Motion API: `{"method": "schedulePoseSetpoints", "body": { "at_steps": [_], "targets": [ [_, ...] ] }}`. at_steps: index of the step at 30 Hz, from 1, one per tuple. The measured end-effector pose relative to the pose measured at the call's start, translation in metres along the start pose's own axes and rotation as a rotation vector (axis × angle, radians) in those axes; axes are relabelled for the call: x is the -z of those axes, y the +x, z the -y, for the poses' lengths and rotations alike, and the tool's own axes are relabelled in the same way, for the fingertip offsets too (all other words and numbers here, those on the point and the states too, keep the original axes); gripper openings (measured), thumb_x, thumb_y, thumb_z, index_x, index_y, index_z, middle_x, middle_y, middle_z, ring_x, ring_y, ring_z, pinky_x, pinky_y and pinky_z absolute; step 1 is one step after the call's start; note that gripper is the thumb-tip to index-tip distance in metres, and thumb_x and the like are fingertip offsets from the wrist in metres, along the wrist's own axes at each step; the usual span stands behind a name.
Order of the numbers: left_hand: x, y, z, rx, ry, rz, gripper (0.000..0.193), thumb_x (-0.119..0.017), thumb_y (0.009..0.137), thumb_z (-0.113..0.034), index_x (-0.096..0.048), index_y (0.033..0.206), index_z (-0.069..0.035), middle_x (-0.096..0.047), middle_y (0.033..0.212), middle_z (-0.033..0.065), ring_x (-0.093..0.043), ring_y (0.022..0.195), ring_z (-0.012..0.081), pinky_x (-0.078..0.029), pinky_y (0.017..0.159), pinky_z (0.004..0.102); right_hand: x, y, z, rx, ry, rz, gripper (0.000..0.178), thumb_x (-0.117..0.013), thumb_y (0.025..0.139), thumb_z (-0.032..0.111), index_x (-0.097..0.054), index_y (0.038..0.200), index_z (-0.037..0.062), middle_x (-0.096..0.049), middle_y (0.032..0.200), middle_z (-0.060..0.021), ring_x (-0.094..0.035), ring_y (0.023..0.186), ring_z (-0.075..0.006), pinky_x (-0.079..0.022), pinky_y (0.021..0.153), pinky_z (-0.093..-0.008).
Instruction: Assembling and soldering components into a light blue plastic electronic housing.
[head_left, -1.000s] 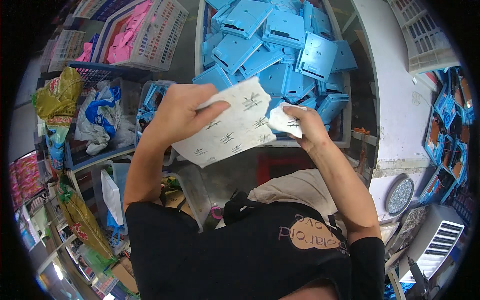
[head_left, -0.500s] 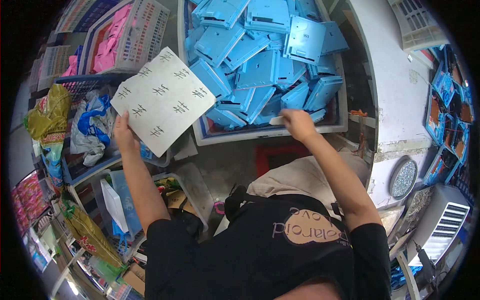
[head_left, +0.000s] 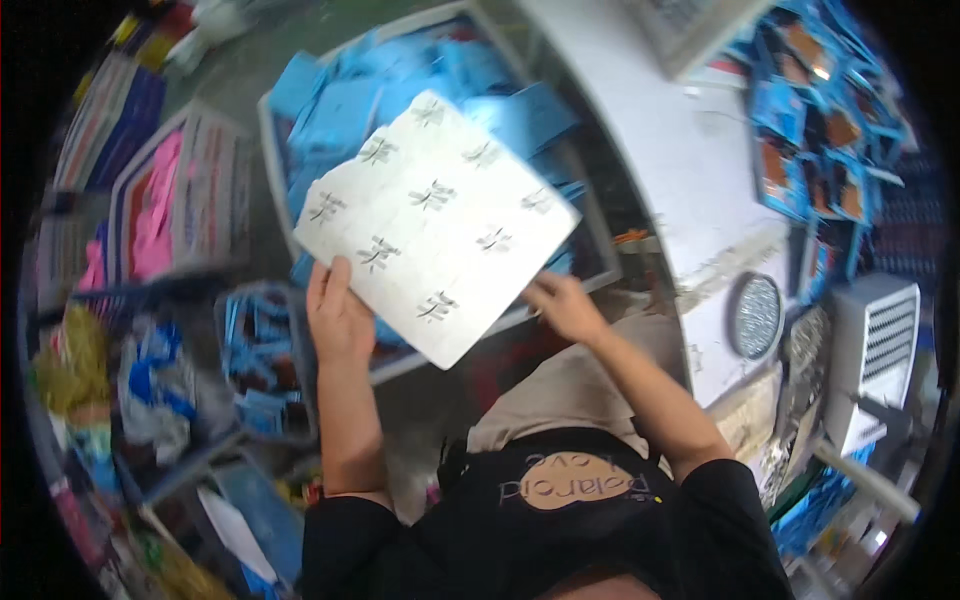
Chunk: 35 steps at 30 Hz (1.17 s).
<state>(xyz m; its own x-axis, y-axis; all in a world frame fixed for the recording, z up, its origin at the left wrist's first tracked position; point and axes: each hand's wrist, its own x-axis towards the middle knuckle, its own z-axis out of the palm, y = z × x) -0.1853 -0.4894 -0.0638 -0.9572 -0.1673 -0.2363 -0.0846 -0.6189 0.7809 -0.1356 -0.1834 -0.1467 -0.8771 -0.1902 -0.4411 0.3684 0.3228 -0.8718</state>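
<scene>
My left hand [head_left: 341,312] grips the lower left edge of a pale, flat board [head_left: 445,205] marked all over with repeated black handwritten characters. The board is tilted, with one ragged edge, and covers part of a large pale crate [head_left: 270,150]. Blue plastic housings [head_left: 345,112] lie heaped in that crate. At the board's lower right edge is my right hand [head_left: 568,308], its fingers curled closed. Whether those fingers pinch the board or some small thing is hidden.
A crate of pink parts [head_left: 155,215] stands to the left. Nearer are a basket of blue frames [head_left: 265,350] and crumpled plastic bags [head_left: 160,385]. Along the right runs a white surface [head_left: 625,120], with a round mesh-faced disc [head_left: 757,315] and a white slatted box [head_left: 875,350].
The view has swung to the right. My left hand has carried the board over the crate; my right hand, earlier at the crate's near rim with a small white piece, is now against the board's edge.
</scene>
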Motion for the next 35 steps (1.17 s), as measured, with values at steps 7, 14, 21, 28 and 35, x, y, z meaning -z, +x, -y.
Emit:
{"method": "schedulePoseSetpoints", "body": {
  "at_steps": [7,14,21,28,35],
  "targets": [
    [-0.217,0.077,0.125,-0.024,0.4,0.41,0.027,-0.062,0.094,-0.011,-0.069,0.112,0.008,-0.074,0.101,0.0128,-0.068,0.085,0.0179,-0.053,0.078,0.0312,0.012,-0.078,-0.003,-0.095,0.173,-0.115,0.025,-0.065,0.099,0.019,-0.07,0.112,-0.0023,-0.072,0.086,-0.007,-0.067,0.068,-0.0118,-0.054,0.06,-0.028],
    [-0.291,0.08,0.178,-0.414,1.128,0.362,0.054,-0.068,0.093,-0.036,-0.059,0.126,0.005,-0.069,0.108,0.0284,-0.065,0.103,0.0458,-0.05,0.092,0.0507,0.007,-0.101,-0.018,-0.052,0.186,-0.163,0.024,-0.068,0.097,0.015,-0.07,0.114,-0.0019,-0.074,0.09,-0.0102,-0.07,0.072,-0.0142,-0.055,0.062,-0.0287],
    [-0.11,-0.023,0.173,-0.432,0.841,0.396,0.036,-0.069,0.096,-0.026,-0.061,0.119,0.0,-0.067,0.095,0.0091,-0.062,0.083,0.0191,-0.052,0.076,0.035,0.016,-0.111,-0.09,-0.022,-0.057,-0.218,0.027,-0.07,0.094,0.019,-0.073,0.111,-0.0013,-0.076,0.092,-0.0145,-0.072,0.082,-0.0193,-0.056,0.075,-0.0326],
    [0.137,-0.134,0.256,0.832,0.247,-0.319,0.07,-0.077,0.088,-0.047,-0.05,0.137,-0.006,-0.058,0.118,0.0134,-0.063,0.09,0.0246,-0.057,0.076,0.041,0.02,-0.078,-0.08,-0.203,-0.16,0.008,0.03,-0.071,0.09,0.023,-0.075,0.107,-0.0002,-0.076,0.093,-0.0166,-0.074,0.086,-0.0246,-0.057,0.081,-0.035],
    [0.168,-0.121,0.259,0.614,-0.128,-0.642,0.084,-0.075,0.089,-0.043,-0.032,0.155,-0.017,-0.033,0.158,0.0152,-0.047,0.136,0.036,-0.053,0.1,0.0523,0.014,-0.033,-0.147,-0.076,-0.719,0.035,0.041,-0.074,0.086,0.039,-0.079,0.107,0.0035,-0.078,0.102,-0.0176,-0.075,0.097,-0.0322,-0.055,0.092,-0.0438]
  ]
}}
